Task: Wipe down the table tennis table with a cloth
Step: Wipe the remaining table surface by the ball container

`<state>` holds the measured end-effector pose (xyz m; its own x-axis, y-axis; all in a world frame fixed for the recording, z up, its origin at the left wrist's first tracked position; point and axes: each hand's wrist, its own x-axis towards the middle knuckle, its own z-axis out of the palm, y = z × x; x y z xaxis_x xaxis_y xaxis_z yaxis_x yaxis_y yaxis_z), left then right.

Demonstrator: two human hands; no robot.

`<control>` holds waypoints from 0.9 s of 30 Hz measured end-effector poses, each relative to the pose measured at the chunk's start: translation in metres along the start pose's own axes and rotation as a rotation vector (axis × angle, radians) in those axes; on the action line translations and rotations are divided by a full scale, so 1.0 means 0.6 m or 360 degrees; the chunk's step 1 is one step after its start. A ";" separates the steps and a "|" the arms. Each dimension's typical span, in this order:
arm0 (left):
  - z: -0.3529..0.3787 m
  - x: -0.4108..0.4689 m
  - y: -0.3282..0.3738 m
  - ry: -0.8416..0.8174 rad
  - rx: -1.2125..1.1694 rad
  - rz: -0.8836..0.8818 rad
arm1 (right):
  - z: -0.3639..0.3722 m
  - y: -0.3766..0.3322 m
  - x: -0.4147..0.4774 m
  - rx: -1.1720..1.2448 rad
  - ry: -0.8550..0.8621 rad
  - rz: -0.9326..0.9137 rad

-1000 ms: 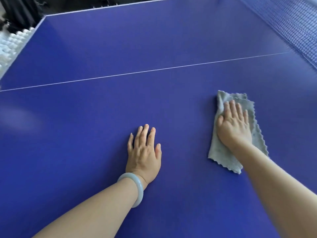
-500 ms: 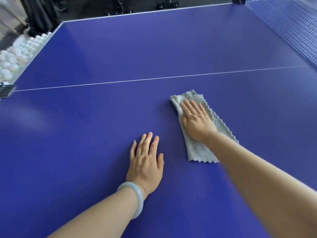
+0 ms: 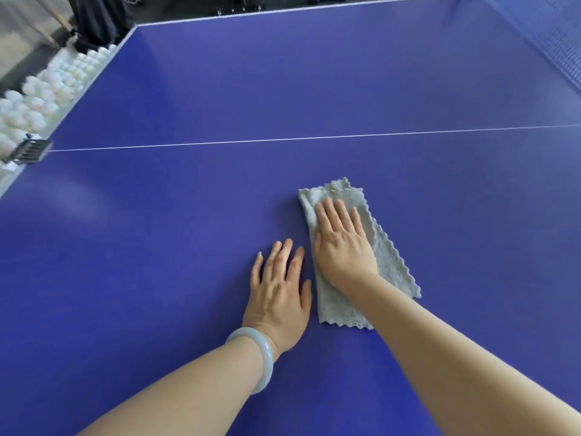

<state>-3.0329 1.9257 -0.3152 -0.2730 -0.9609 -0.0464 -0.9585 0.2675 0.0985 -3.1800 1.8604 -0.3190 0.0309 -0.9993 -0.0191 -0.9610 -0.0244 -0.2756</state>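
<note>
A blue table tennis table [image 3: 220,89] fills the view, with a thin white centre line across it. A folded grey cloth [image 3: 390,262] with scalloped edges lies flat on the table near the middle. My right hand [image 3: 341,243] presses on the cloth with straight fingers, palm down. Just left of the cloth, my left hand [image 3: 279,291] rests flat on the bare table with its fingers spread; a pale bangle sits on that wrist. The two hands almost touch.
The net [image 3: 553,36] runs along the far right edge. Beyond the table's left edge lie several white balls [image 3: 41,96], with a dark metal clip [image 3: 30,151] by that edge. Dark stands and fabric are behind the far edge.
My right hand has slid the cloth leftward across the table until it lies right beside my left hand. The left hand has stayed planted on the table.
</note>
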 end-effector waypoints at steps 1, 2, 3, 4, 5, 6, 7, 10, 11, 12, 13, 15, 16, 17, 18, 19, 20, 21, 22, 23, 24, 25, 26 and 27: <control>0.000 0.001 0.000 0.0000 0.0016 -0.0005 | -0.002 -0.007 0.027 0.0008 -0.0056 -0.0136; -0.001 0.000 -0.001 0.0004 0.0022 -0.0012 | -0.007 -0.005 0.058 0.0017 -0.0096 -0.0233; -0.001 0.000 -0.001 0.0012 0.0015 -0.0019 | -0.013 0.006 0.090 0.0017 -0.0112 -0.0280; -0.001 0.000 -0.001 0.0022 -0.0002 -0.0020 | -0.021 0.024 0.122 0.0014 -0.0103 -0.0274; 0.000 -0.001 -0.002 0.0029 -0.0021 -0.0017 | -0.030 0.050 0.153 0.0015 -0.0072 -0.0210; 0.002 -0.001 -0.002 0.0037 -0.0036 -0.0012 | -0.041 0.081 0.180 0.0019 -0.0038 -0.0094; 0.005 -0.001 -0.003 0.0049 -0.0047 -0.0007 | -0.051 0.114 0.198 0.0025 -0.0015 0.0053; 0.010 -0.002 -0.003 0.0064 -0.0043 -0.0005 | -0.070 0.196 0.189 0.0047 0.0052 0.0447; 0.010 -0.002 -0.002 0.0066 -0.0034 -0.0004 | -0.072 0.209 0.170 0.0052 0.0088 0.0536; 0.010 -0.002 0.000 0.0061 -0.0027 0.0001 | -0.072 0.212 0.144 0.0056 0.0110 0.0615; 0.010 -0.002 0.001 0.0053 -0.0021 0.0006 | -0.070 0.204 0.114 0.0070 0.0118 0.0688; 0.009 -0.002 0.002 0.0035 0.0000 0.0013 | -0.057 0.166 0.047 0.0082 0.0142 0.0816; 0.008 -0.002 0.002 0.0030 0.0007 0.0015 | -0.046 0.140 0.011 0.0079 0.0161 0.0845; 0.008 -0.001 0.002 0.0030 0.0004 0.0016 | -0.034 0.109 -0.023 0.0072 0.0171 0.0830; 0.008 -0.002 0.001 0.0032 -0.0007 0.0014 | -0.023 0.079 -0.060 0.0059 0.0175 0.0761; 0.008 -0.002 0.001 0.0037 -0.0021 0.0011 | -0.013 0.056 -0.098 0.0040 0.0178 0.0650; 0.008 -0.002 0.001 0.0050 -0.0031 0.0010 | -0.007 0.047 -0.135 0.0029 0.0175 0.0527; 0.009 -0.002 0.002 0.0063 -0.0037 0.0012 | -0.007 0.054 -0.171 0.0028 0.0153 0.0445; 0.009 -0.002 0.002 0.0073 -0.0036 0.0016 | -0.014 0.079 -0.204 0.0031 0.0151 0.0439; 0.009 -0.001 0.002 0.0079 -0.0027 0.0019 | -0.025 0.115 -0.233 0.0017 0.0177 0.0516; 0.009 -0.002 0.002 0.0083 -0.0015 0.0019 | -0.039 0.158 -0.260 -0.0010 0.0217 0.0661; 0.009 -0.002 0.002 0.0087 -0.0012 0.0026 | -0.055 0.201 -0.287 -0.0016 0.0243 0.0853; 0.009 -0.003 0.003 0.0092 -0.0014 0.0038 | -0.071 0.236 -0.311 -0.0003 0.0244 0.1063; 0.010 -0.004 0.002 0.0098 -0.0018 0.0053 | -0.083 0.257 -0.330 0.0018 0.0226 0.1252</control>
<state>-3.0341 1.9286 -0.3206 -0.2986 -0.9542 0.0182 -0.9480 0.2987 0.1101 -3.3481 2.0531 -0.3098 -0.6908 -0.7175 -0.0898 -0.6837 0.6885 -0.2420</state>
